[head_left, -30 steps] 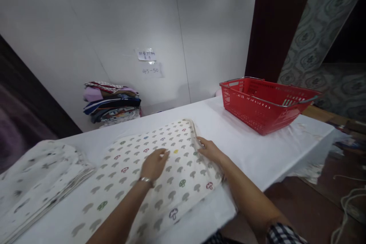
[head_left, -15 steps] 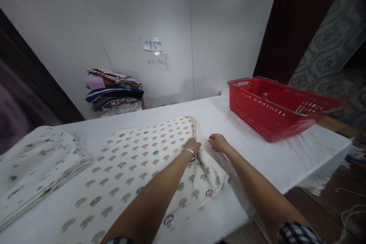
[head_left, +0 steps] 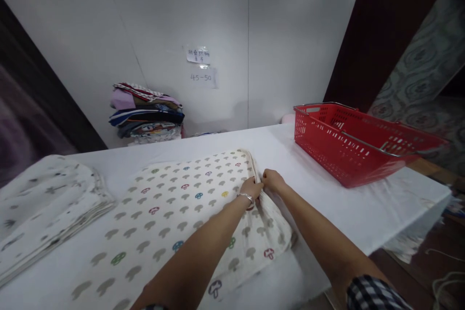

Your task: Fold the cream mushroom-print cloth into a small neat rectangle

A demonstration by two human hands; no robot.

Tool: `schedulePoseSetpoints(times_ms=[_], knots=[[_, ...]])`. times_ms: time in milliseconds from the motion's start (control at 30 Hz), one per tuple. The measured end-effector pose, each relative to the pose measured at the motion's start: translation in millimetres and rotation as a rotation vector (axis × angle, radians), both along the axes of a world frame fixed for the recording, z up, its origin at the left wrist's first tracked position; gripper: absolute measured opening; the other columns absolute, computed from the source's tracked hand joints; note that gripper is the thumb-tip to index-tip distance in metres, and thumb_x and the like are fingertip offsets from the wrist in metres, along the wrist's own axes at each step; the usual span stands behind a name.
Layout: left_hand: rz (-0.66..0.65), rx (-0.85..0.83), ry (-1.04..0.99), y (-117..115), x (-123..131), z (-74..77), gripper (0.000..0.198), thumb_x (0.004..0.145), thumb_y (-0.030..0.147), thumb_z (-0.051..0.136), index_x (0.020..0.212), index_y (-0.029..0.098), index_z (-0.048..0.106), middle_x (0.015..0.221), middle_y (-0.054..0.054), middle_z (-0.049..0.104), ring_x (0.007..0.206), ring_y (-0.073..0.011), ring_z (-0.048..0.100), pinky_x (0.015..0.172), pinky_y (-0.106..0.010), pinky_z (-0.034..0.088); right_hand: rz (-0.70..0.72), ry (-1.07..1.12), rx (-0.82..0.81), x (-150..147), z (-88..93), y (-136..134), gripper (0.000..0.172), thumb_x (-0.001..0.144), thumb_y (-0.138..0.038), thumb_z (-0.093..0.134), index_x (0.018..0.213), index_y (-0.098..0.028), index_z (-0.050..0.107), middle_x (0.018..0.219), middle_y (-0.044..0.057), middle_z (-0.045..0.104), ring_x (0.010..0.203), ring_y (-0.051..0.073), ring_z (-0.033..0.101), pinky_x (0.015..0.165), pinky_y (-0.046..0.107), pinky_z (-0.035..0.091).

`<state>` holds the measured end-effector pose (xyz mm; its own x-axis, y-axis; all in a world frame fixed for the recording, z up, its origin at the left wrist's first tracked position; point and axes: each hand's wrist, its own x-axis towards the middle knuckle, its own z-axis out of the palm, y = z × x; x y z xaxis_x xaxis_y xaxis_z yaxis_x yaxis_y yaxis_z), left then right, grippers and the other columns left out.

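A folded white cloth printed with small mushrooms (head_left: 181,208) lies flat on the white table (head_left: 327,198) in front of me. My left hand (head_left: 250,188), with a silver bracelet at the wrist, pinches the cloth's right edge. My right hand (head_left: 273,180) sits right beside it, fingers closed on the same edge. The two hands touch, and the edge of the cloth bunches up a little between them.
A red plastic basket (head_left: 359,143) with a metal handle stands on the table's right end. A folded white patterned cloth (head_left: 43,208) lies at the left. A stack of folded colourful fabrics (head_left: 147,114) rests against the white wall, under two paper notes (head_left: 199,65).
My left hand slid from the middle of the cloth to its right edge. My right hand left the edge briefly, then came back, and both now grip it together.
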<state>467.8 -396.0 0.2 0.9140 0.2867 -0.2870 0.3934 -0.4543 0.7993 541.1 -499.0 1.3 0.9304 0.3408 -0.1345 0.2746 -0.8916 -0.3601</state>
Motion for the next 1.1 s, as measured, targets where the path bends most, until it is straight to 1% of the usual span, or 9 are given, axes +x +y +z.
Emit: schedulePoseSetpoints(times_ms=[167,267,367,467,533,567,667,800,1100], knots=[[-0.026,-0.013,-0.008,-5.0,-3.1,3.0,0.032,0.083,0.040,0.046,0.095,0.013,0.059,0.081,-0.009,0.067,0.051,-0.0131,0.059,0.048,-0.025,0.048,-0.002,0.054,-0.005,0.8,-0.7,10.3,0.021,0.070,-0.020,0.062,0.088,-0.011,0.066,0.096,0.019,0.067,0.087,0.027,0.064,0.069,0.031,0.044],[-0.033,0.046,-0.031,13.4,-14.0,10.0,0.039,0.085,0.047,0.041,0.097,0.015,0.059,0.081,-0.007,0.068,0.056,-0.0131,0.061,0.055,-0.026,0.050,0.033,0.071,0.075,1.6,-2.5,10.7,0.014,0.072,-0.022,0.061,0.081,-0.014,0.067,0.092,0.014,0.069,0.087,0.024,0.063,0.069,0.028,0.043],[0.021,0.208,-0.098,64.4,-41.9,20.8,0.037,0.082,0.046,0.047,0.103,0.018,0.059,0.096,-0.008,0.067,0.082,-0.0179,0.063,0.079,-0.031,0.049,0.032,0.056,0.188,0.8,-5.5,3.9,0.015,0.072,-0.023,0.059,0.081,-0.014,0.066,0.093,0.011,0.069,0.087,0.022,0.062,0.069,0.026,0.042],[0.140,0.405,-0.128,138.0,-86.6,24.3,0.040,0.082,0.039,0.045,0.112,0.016,0.057,0.124,-0.013,0.055,0.116,-0.0275,0.048,0.102,-0.042,0.034,-0.007,0.062,0.311,-1.8,-10.7,-2.0,0.017,0.072,-0.024,0.056,0.081,-0.012,0.065,0.088,0.009,0.069,0.081,0.019,0.061,0.063,0.023,0.042],[0.226,0.521,-0.110,185.3,-119.8,17.1,0.048,0.082,0.038,0.041,0.120,0.010,0.052,0.135,-0.018,0.044,0.129,-0.0312,0.033,0.108,-0.046,0.023,-0.028,0.080,0.389,-3.5,-14.7,-3.3,0.019,0.071,-0.024,0.055,0.084,-0.012,0.063,0.084,0.007,0.069,0.076,0.017,0.061,0.060,0.022,0.042],[0.266,0.676,-0.054,205.0,-135.5,10.6,0.053,0.082,0.041,0.039,0.123,0.009,0.049,0.138,-0.019,0.040,0.131,-0.0311,0.029,0.109,-0.046,0.022,-0.037,0.088,0.421,-4.0,-16.6,-3.6,0.020,0.071,-0.024,0.055,0.086,-0.013,0.062,0.082,0.005,0.069,0.073,0.016,0.061,0.059,0.021,0.042],[0.283,0.861,0.143,242.1,-170.9,-12.2,0.066,0.082,0.051,0.034,0.135,0.011,0.038,0.147,-0.015,0.027,0.136,-0.0303,0.019,0.109,-0.049,0.020,-0.082,0.088,0.481,-3.2,-21.0,-7.2,0.022,0.070,-0.022,0.055,0.090,-0.013,0.060,0.075,0.003,0.067,0.067,0.014,0.060,0.056,0.020,0.041],[0.241,0.880,0.198,252.4,-185.7,-27.8,0.067,0.085,0.052,0.022,0.140,0.014,0.029,0.151,-0.010,0.019,0.138,-0.0256,0.015,0.110,-0.049,0.016,-0.175,0.022,0.492,-0.3,-25.2,-21.3,0.019,0.071,-0.023,0.053,0.088,-0.015,0.059,0.072,0.003,0.064,0.067,0.015,0.058,0.055,0.020,0.039],[0.231,0.902,0.182,259.2,-188.4,-26.0,0.072,0.082,0.058,0.024,0.138,0.013,0.035,0.150,-0.010,0.023,0.137,-0.0280,0.018,0.109,-0.050,0.018,-0.181,0.033,0.416,-2.6,-26.5,-30.4,0.027,0.071,-0.028,0.059,0.093,-0.013,0.064,0.083,0.007,0.068,0.076,0.017,0.063,0.061,0.022,0.043]])
